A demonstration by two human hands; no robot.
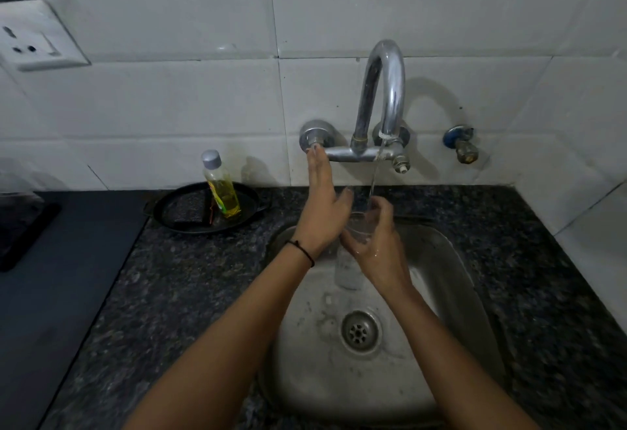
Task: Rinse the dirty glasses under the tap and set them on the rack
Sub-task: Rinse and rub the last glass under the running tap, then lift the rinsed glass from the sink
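My right hand is wrapped around a clear glass and holds it under a thin stream of water that runs from the chrome tap. My left hand is stretched out flat, with its fingertips touching the left tap knob and its thumb beside the glass. A second clear glass stands in the steel sink just below my right hand. No rack shows in this view.
A black pan holding a yellow liquid bottle and a scrub pad sits left of the sink on the dark granite counter. A dark cooktop lies at far left. A second valve juts from the tiled wall.
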